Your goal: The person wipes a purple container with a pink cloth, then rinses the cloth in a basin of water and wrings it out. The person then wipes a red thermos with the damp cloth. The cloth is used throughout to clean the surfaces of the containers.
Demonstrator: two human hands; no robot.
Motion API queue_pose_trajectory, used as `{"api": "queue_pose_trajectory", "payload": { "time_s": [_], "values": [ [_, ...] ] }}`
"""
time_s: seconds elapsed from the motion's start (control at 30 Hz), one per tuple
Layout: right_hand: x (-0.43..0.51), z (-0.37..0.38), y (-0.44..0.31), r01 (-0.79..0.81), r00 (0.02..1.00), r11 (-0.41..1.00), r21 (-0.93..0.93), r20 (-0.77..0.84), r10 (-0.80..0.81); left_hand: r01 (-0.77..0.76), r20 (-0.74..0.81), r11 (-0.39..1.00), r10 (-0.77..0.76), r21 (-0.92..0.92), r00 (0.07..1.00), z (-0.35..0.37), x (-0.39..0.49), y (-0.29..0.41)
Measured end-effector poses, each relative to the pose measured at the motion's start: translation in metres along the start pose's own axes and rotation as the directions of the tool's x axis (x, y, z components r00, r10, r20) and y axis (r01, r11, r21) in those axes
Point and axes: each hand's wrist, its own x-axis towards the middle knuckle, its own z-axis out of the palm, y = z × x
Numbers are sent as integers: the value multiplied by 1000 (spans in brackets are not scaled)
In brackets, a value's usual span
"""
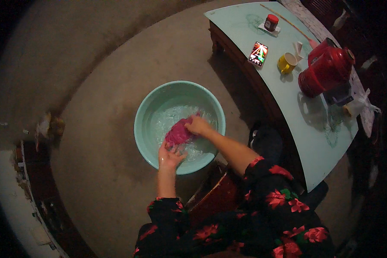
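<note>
A light-green plastic basin [142, 106] holding clear, rippled water stands on the floor before me. Inside it, a wet, bunched magenta cloth [179, 133] lies at the water. My right hand [198, 125] grips the cloth's upper right part from above, fingers curled into it. At the cloth's lower left end is my left hand [171, 157], palm turned up over the basin's near side. Its fingers are spread, and their tips meet the cloth's edge. The cloth's underside is hidden.
To the right, a glass-topped table [287, 106] carries a lit phone [258, 54], a yellow mug [287, 63], a red-lidded jar [271, 23] and red vacuum flasks [327, 69]. A reddish wooden stool [216, 196] stands close below the basin. Dark furniture [40, 180] lines the lower left.
</note>
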Motion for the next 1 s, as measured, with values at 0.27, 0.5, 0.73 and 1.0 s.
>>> {"api": "queue_pose_trajectory", "payload": {
  "time_s": [0.27, 0.5, 0.73, 1.0],
  "values": [
    [-95, 3, -83, 519, 843, 850, 92, 111, -527, -226, 528, 965, 262, -133, 807, -10, 54, -6],
    [-78, -25, -85, 346, 938, 918, -194, 54, -342, -374, 329, 925, 374, -64, 867, 16, 20, -15],
    [-39, -34, -24, 199, 924, 848, -491, -195, -329, -543, 191, 793, 508, 276, 840, 1, 4, 3],
    [-20, 9, -23, -83, 954, 984, 159, 297, 33, -63, 142, 998, 60, 20, 988, 2, 29, -5]
  ]
}}
